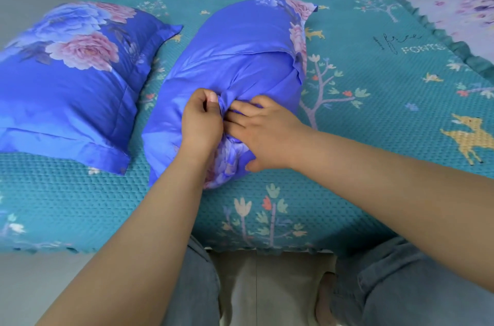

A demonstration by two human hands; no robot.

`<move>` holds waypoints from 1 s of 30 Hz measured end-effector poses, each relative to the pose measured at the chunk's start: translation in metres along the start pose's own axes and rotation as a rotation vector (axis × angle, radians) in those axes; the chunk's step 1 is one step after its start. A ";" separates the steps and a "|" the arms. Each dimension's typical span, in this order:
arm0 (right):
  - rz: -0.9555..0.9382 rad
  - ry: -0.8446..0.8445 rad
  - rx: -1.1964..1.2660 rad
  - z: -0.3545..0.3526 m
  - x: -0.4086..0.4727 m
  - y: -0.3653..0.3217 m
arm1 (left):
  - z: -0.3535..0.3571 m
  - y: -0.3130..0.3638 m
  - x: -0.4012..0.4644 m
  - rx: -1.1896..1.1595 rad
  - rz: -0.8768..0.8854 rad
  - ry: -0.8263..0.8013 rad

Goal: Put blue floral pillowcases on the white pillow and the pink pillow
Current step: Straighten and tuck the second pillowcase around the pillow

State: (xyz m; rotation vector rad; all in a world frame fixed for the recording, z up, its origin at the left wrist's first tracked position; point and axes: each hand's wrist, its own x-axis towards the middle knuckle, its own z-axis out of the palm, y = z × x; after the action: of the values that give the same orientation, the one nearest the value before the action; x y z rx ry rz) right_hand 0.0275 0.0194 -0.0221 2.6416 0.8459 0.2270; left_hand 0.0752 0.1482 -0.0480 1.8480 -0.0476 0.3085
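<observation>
Fingers of the left hand (201, 122) are curling tight around a bunched fold of blue cloth near the middle of the second pillowcase (240, 58), thumb pressing the gather from above, while the right hand (263, 133) is lying flatter, its fingers only slightly bent and pushing under the same fold at the overlap, gripping nothing that can be made out. This looks like the closing tuck: the pillow inside is fully covered, so its colour cannot be told. To do it well, the left hand should be lifting the flap just enough for the right to be sliding the filling and loose cloth underneath, then smoothing outward. 1 finished pillow (69, 80) is resting just beside it on the left, their edges nearly touching. Both are sitting on the teal bedspread (374, 112), the worked pillow's near end close to the bed's front edge, with open room spreading to the right and beyond.
</observation>
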 end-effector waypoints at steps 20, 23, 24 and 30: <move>0.285 -0.365 0.311 -0.004 -0.098 0.004 | 0.027 -0.016 -0.024 0.475 0.252 -0.487; 0.434 -0.396 0.607 -0.008 -0.115 0.028 | 0.026 -0.012 -0.030 0.464 0.244 -0.511; 0.475 -0.347 0.704 -0.010 -0.117 0.033 | 0.025 -0.010 -0.032 0.441 0.236 -0.518; 0.531 0.165 0.790 -0.002 -0.111 0.033 | 0.017 -0.005 -0.040 0.334 0.292 -0.580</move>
State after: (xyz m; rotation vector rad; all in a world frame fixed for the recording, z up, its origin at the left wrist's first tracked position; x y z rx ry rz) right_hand -0.0456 -0.0700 -0.0123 3.6075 0.2660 0.2877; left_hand 0.0406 0.1289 -0.0669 2.2115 -0.7058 -0.0336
